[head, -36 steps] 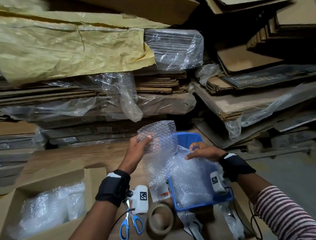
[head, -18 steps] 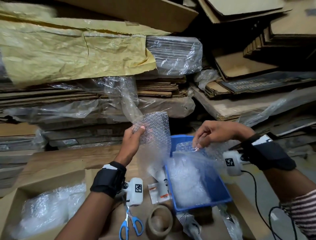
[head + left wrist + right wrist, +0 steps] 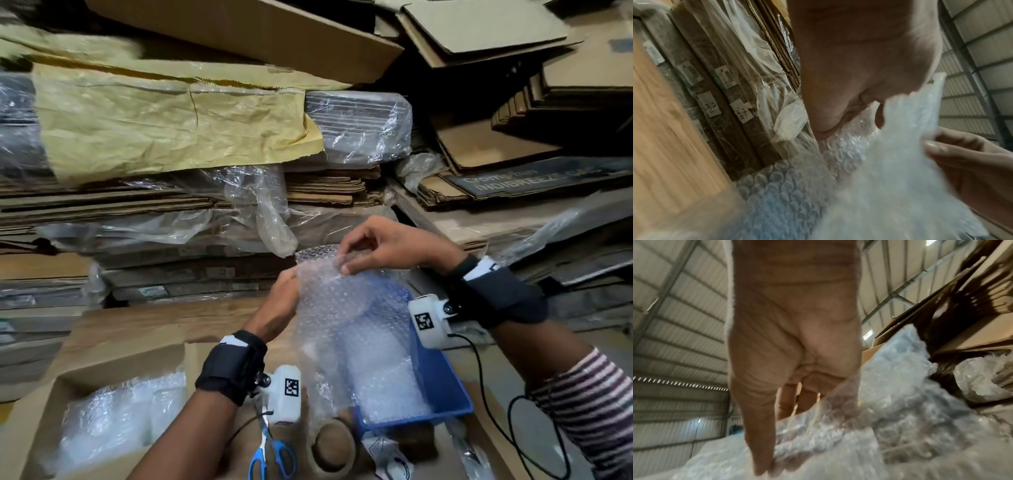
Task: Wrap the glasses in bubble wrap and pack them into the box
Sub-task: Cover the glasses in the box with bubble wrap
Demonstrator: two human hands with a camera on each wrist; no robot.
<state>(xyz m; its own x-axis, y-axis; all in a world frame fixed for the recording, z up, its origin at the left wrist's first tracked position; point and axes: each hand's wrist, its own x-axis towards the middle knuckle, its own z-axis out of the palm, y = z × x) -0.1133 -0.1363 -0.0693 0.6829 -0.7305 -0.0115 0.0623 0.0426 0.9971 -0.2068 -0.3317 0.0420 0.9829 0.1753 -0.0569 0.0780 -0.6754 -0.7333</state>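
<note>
Both hands hold up a clear sheet of bubble wrap above the far end of a blue plastic tray. The left hand grips the sheet's left edge, fingers curled behind it, while the right hand pinches the top edge between thumb and fingertips; the two hands sit close together at the sheet's upper rim. The sheet hangs down into the tray, which holds more crumpled bubble wrap (whether a glass lies under it cannot be told). At the near left corner of the cardboard work surface stands an open brown cardboard box with bubble-wrapped bundles inside. Along the near edge, between box and tray, lie blue-handled scissors and a brown roll of packing tape. Flattened cardboard stacks under plastic film rise behind.
</note>
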